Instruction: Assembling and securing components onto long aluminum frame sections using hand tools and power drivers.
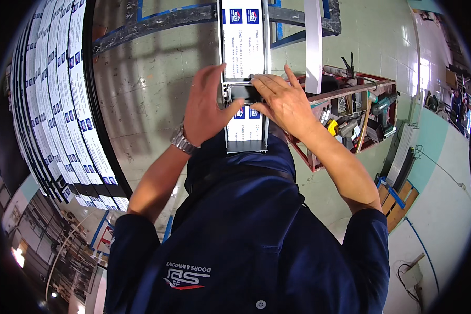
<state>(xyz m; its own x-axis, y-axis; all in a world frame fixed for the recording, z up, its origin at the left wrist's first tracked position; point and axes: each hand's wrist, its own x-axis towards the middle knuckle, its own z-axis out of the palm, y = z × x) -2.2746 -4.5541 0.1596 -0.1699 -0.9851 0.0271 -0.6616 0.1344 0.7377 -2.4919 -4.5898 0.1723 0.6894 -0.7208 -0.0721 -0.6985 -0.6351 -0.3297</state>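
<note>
Film-covered bar [243, 55] is flanked on both edges.
Left hand [206, 107] spreads, unclenched, at its left edge; right hand [287, 102], apart, touches the right edge, grip unclear.

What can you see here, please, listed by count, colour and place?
Profile: one, white and dark, centre
Panels: several, white and black, left
Stand: at least one, dark and blue, top
Strip: one, white, right of profile
Crate: one, reddish, right
Drill: at least one, teal and black, crate
Other tools: several, mixed colours, crate
Bars: several, grey, far right
Floor: one, greenish grey, underneath
Watch: one, silver, left wrist
Shirt: one, navy, bottom
Left grip: one, bare, profile's left side
Right grip: one, bare, over profile's right edge
</note>
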